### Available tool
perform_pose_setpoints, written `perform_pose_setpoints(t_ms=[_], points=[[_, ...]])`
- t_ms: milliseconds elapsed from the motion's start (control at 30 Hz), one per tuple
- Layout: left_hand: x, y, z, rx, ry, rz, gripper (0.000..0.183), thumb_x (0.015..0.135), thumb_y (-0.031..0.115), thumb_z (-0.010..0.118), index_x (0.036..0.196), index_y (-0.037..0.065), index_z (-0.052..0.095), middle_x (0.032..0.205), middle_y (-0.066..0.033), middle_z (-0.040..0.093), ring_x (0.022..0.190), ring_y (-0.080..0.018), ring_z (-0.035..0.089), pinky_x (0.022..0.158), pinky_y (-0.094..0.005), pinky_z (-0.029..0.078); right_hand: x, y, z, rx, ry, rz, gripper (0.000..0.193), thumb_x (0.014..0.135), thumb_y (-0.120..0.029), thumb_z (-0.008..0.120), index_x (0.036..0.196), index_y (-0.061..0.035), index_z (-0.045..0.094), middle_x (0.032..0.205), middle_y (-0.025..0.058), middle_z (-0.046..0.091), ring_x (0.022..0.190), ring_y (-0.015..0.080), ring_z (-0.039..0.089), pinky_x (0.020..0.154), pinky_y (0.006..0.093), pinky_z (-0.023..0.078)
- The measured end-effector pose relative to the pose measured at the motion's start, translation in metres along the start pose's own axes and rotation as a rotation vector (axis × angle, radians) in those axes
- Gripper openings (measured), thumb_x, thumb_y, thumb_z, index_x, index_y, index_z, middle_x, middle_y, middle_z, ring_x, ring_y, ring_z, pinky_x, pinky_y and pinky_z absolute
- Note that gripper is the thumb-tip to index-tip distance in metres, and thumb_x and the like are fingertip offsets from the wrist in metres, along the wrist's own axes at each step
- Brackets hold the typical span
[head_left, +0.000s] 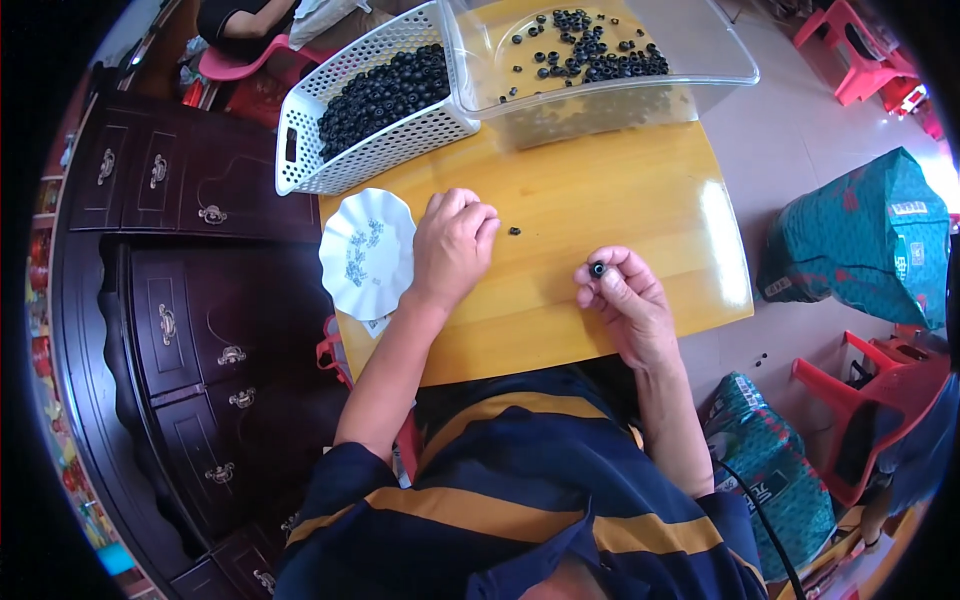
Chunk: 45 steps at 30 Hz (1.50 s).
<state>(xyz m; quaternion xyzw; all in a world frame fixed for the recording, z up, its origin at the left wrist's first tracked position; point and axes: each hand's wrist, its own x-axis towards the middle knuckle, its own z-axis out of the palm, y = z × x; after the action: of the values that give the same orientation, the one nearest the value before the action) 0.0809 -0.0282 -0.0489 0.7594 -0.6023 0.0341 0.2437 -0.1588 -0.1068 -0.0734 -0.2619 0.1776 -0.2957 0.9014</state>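
My right hand (632,300), above the right side of the yellow wooden table (560,330), pinches a small black ring-shaped part (598,269) between thumb and fingers. Its round opening shows at the fingertips. My left hand (457,245) is closed, its fingers curled together beside a white scalloped dish (392,278). Whatever those fingers may hold is hidden. Small grey-blue marks or bits show in the middle of the dish; I cannot tell which. One loose black piece (515,231) lies on the table between my hands.
A white perforated basket (400,137) heaped with black parts and a clear plastic bin (640,108) with scattered ones stand at the far side. Dark drawers (190,325) flank the left. Teal bags (850,235) and red stools (880,400) stand right. Other people are partly visible at the edges.
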Motion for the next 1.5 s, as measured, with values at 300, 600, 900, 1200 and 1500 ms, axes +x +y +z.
perform_pose_setpoints(t_ms=[300,600,900,1200,1500], points=[[-0.010,0.017,-0.008,-0.040,0.013,0.090,0.029,0.074,0.003,0.080,0.102,0.005,0.073,0.095,-0.0082,0.064,0.091,-0.0293,0.061,0.082,-0.0394,0.051,-0.001,0.001,0.002,-0.008,0.042,0.046,0.019,0.102,-0.012,0.061,0.119,-0.0046,0.062,0.106,0.0086,0.069,0.089,0.0152,0.066,0.084,0.0286,0.054],[-0.003,0.012,0.005,-0.017,0.001,0.183,0.021,0.076,0.006,0.078,0.096,0.009,0.072,0.091,-0.0030,0.061,0.090,-0.0258,0.059,0.080,-0.0412,0.048,-0.002,-0.001,0.002,0.010,0.018,0.062,0.022,0.100,-0.013,0.065,0.119,-0.0037,0.062,0.107,0.0077,0.070,0.094,0.0140,0.065,0.088,0.0293,0.052],[-0.010,0.018,-0.023,-0.461,0.159,-0.119,0.011,0.084,-0.001,0.073,0.091,0.003,0.066,0.082,-0.0081,0.067,0.068,-0.0221,0.064,0.063,-0.0329,0.051,-0.002,0.001,0.005,-0.020,0.045,0.065,0.020,0.101,-0.015,0.063,0.118,-0.0057,0.062,0.107,0.0081,0.069,0.090,0.0146,0.066,0.085,0.0287,0.054],[-0.057,0.019,-0.015,-0.266,-0.096,-0.199,0.013,0.086,-0.001,0.068,0.099,-0.002,0.070,0.075,-0.0084,0.062,0.058,-0.0156,0.057,0.056,-0.0273,0.047,-0.002,0.006,0.007,0.024,-0.013,0.095,0.020,0.100,-0.013,0.064,0.118,-0.0029,0.063,0.107,0.0081,0.070,0.093,0.0138,0.065,0.088,0.0295,0.051],[-0.055,0.020,-0.015,-0.211,-0.086,-0.202,0.021,0.086,0.003,0.067,0.107,0.002,0.069,0.077,-0.0110,0.064,0.065,-0.0264,0.065,0.058,-0.0361,0.051,-0.002,0.005,0.008,0.028,-0.003,0.084,0.021,0.100,-0.013,0.065,0.118,-0.0030,0.063,0.107,0.0081,0.070,0.092,0.0136,0.065,0.088,0.0291,0.051]])
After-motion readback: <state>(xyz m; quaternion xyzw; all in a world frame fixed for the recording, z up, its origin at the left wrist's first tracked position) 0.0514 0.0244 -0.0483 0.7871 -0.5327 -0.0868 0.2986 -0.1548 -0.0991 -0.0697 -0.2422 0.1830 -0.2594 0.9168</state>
